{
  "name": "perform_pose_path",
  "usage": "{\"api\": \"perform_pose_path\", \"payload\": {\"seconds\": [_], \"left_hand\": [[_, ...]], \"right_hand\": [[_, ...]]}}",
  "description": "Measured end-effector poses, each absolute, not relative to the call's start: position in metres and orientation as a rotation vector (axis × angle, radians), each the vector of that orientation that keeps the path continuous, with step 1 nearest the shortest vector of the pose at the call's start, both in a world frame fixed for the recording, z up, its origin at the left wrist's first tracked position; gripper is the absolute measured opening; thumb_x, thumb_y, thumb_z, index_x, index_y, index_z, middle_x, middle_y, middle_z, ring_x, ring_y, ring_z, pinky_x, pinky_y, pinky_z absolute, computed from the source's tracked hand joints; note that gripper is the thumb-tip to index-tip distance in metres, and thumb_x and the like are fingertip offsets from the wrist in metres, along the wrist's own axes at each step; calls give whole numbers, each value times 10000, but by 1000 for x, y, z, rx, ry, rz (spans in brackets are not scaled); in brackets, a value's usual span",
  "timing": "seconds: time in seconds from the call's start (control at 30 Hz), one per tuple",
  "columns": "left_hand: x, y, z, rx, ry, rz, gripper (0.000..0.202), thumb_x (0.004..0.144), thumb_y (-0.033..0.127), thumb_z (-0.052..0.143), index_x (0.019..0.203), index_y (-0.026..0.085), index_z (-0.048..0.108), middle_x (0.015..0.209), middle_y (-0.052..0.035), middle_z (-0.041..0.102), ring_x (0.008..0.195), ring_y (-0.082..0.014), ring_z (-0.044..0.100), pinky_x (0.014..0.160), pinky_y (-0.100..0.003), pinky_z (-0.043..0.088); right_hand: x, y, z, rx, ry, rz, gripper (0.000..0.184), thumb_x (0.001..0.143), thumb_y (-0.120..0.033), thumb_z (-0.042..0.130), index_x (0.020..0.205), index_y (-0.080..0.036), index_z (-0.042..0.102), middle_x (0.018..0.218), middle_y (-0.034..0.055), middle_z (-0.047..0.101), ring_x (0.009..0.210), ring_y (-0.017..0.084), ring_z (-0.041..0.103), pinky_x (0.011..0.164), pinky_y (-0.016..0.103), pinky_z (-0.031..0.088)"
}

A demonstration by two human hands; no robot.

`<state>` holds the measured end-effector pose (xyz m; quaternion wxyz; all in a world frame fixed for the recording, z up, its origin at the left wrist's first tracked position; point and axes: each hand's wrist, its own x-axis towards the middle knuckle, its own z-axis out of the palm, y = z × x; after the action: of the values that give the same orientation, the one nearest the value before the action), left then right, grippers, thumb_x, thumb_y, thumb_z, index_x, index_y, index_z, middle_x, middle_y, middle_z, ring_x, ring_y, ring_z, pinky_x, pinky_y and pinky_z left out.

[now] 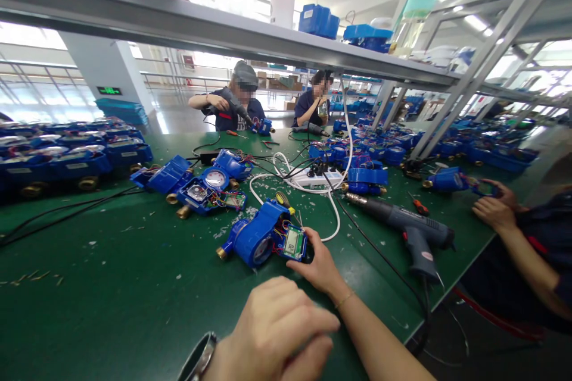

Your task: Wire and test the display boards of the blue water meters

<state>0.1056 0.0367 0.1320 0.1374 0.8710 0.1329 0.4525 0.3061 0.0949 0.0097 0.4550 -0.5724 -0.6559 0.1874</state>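
Note:
My right hand (319,262) grips the display housing (292,243) of a blue water meter, thumb at its lower edge and fingers behind its right side. A green circuit board with a small grey screen faces up in it. Coloured wires run from the housing to the meter body (259,235), which lies on the table with its brass end to the left. Close to the camera, my left hand (277,330) is raised, its fingers curled in towards the thumb; its palm side is hidden. It wears a watch (199,357). A yellow-handled screwdriver (283,199) lies behind the meter.
A heat gun (406,226) lies at right, with a power strip (315,176) and cables behind. More opened meters (210,187) lie left of centre, rows of meters (71,155) far left. A shelf (223,27) spans overhead. At right, a co-worker's hands (496,208) hold another meter.

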Motion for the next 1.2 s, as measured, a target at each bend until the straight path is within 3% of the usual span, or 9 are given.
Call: {"api": "perform_pose_path", "payload": {"seconds": [0.07, 0.13, 0.2, 0.3, 0.4, 0.5, 0.93, 1.1, 1.2], "left_hand": [[118, 60, 109, 2580, 431, 1348, 143, 926, 174, 472, 890, 196, 609, 717, -18, 665, 658, -170, 614, 615, -315, 510], [119, 83, 87, 2696, 627, 1328, 128, 909, 205, 522, 990, 194, 620, 928, -64, 699, 881, -231, 643, 872, -431, 493], [112, 103, 68, 2761, 954, 1320, 290, 891, 231, 563, 1178, 186, 576, 1224, -131, 628, 1204, -328, 535, 1085, -590, 296], [95, 127, 48, 2735, 1366, 1150, 581, 860, 251, 608, 1399, 204, 397, 1457, -167, 437, 1336, -378, 405, 1110, -656, 205], [80, 143, 37, 2581, 1443, 1057, 749, 803, 349, 690, 1438, 192, 324, 1438, -172, 445, 1285, -357, 464, 1060, -564, 383], [72, 150, 36, 2532, 1391, 997, 729, 787, 398, 697, 1414, 219, 371, 1380, -140, 492, 1247, -332, 502, 1022, -509, 453], [22, 111, 37, 2762, 1257, 866, 720, 818, 404, 652, 1432, 210, 330, 1364, -141, 479, 1237, -329, 489, 1031, -497, 445], [15, 63, 35, 2791, 1274, 1079, 616, 872, 334, 612, 1414, 192, 357, 1411, -180, 430, 1280, -359, 443, 1067, -561, 371], [19, 38, 41, 2761, 1083, 1254, 404, 879, 233, 610, 1268, 242, 499, 1210, -116, 595, 1113, -283, 568, 985, -468, 446]], "right_hand": [[306, 94, 10, -1399, -1610, 448, 716, 666, -289, 794, 1270, -211, 416, 1246, 104, 579, 1148, 281, 563, 1006, 444, 438], [305, 94, 10, -1391, -1603, 441, 701, 675, -295, 788, 1265, -208, 419, 1226, 101, 588, 1123, 274, 580, 984, 429, 458], [305, 93, 10, -1391, -1598, 436, 710, 664, -296, 802, 1259, -207, 425, 1212, 97, 592, 1104, 271, 589, 967, 420, 468], [306, 92, 11, -1402, -1589, 426, 757, 633, -295, 835, 1263, -207, 425, 1212, 98, 589, 1112, 278, 578, 975, 429, 456], [306, 90, 12, -1410, -1592, 422, 780, 620, -283, 847, 1269, -206, 421, 1213, 101, 585, 1115, 282, 572, 978, 435, 449], [306, 87, 12, -1412, -1608, 426, 786, 613, -269, 852, 1268, -192, 425, 1215, 106, 582, 1120, 283, 567, 981, 433, 446], [275, 22, 18, -1438, -1669, 551, 819, 579, -154, 847, 1274, -206, 416, 1233, 88, 562, 1155, 265, 538, 1014, 408, 429], [261, -17, 20, -1519, -1578, 658, 800, 592, -96, 800, 1273, -244, 408, 1223, 60, 568, 1131, 260, 559, 995, 405, 444], [257, -29, 19, -1521, -1553, 676, 784, 600, -102, 778, 1279, -255, 414, 1236, 68, 565, 1144, 276, 555, 988, 416, 453]]}}
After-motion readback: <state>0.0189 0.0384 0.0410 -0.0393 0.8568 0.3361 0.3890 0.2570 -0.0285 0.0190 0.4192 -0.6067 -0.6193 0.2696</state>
